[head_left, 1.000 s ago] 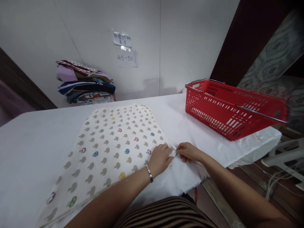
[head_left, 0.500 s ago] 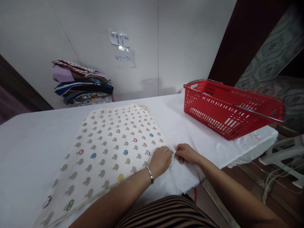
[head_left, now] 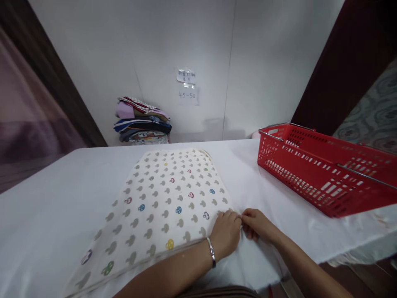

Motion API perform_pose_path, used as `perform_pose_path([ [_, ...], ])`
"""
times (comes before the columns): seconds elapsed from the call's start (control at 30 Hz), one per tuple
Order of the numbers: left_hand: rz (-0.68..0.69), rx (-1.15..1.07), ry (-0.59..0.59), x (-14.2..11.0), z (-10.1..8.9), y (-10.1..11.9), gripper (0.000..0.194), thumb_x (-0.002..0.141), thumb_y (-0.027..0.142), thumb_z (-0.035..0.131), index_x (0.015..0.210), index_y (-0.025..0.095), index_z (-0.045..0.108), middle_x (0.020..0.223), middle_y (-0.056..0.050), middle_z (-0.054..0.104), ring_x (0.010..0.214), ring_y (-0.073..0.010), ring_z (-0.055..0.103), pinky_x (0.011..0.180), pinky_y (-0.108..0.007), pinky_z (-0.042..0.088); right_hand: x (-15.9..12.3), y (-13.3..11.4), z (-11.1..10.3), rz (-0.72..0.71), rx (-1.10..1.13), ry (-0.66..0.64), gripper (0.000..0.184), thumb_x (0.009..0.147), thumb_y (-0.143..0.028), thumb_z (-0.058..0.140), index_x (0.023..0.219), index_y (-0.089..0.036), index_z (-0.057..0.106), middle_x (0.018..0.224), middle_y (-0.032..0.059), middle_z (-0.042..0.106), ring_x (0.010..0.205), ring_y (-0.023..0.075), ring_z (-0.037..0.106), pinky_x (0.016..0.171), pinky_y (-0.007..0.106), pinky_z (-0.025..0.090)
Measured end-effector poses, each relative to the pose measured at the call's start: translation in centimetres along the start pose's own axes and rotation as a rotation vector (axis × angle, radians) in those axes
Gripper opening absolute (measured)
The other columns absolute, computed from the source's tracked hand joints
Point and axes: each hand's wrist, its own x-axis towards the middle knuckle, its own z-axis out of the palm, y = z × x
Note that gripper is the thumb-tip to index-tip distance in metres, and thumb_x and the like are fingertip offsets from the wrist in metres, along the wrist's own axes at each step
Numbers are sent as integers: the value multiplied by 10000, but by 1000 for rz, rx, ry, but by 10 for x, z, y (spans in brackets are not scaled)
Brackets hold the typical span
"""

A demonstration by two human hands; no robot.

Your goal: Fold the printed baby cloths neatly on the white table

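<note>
A cream cloth (head_left: 167, 207) printed with grey and coloured mushrooms lies folded flat on the white-covered table. My left hand (head_left: 227, 232), with a silver bracelet at the wrist, is closed on the cloth's near right corner. Close against it, my right hand (head_left: 257, 224) pinches the tip of the same corner between thumb and fingers. The fingertips of both hands nearly meet, and the bit of fabric between them is mostly hidden.
A red plastic basket (head_left: 310, 174) with metal handles stands at the table's right side. Folded fabrics (head_left: 142, 124) are stacked by the back wall. Two paper notes (head_left: 187, 95) are taped to the wall. The white tablecloth (head_left: 46, 215) covers the table.
The view has shifted, so everything sits lower and, mostly, further right in the picture. My hands have drawn closer together at the cloth's corner. The cloth stays flat.
</note>
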Motion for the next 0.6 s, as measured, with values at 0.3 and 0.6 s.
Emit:
perform_pose_path([
  [0.3, -201, -17, 118, -1, 4, 7, 218, 726, 197, 506, 939, 185, 457, 947, -36, 513, 865, -212, 456, 763, -388, 398, 4, -11, 4, -4, 197, -10, 274, 715, -430, 545, 688, -166, 480, 493, -27, 544, 315, 63, 423, 277, 147, 235],
  [0.6, -170, -110, 188, -5, -32, -4, 199, 714, 109, 443, 886, 198, 399, 879, -14, 529, 800, -170, 493, 687, -297, 392, -11, -41, 8, -115, 375, -198, 359, 770, -510, 550, 680, -178, 444, 468, -50, 483, 313, 61, 394, 286, 148, 212],
])
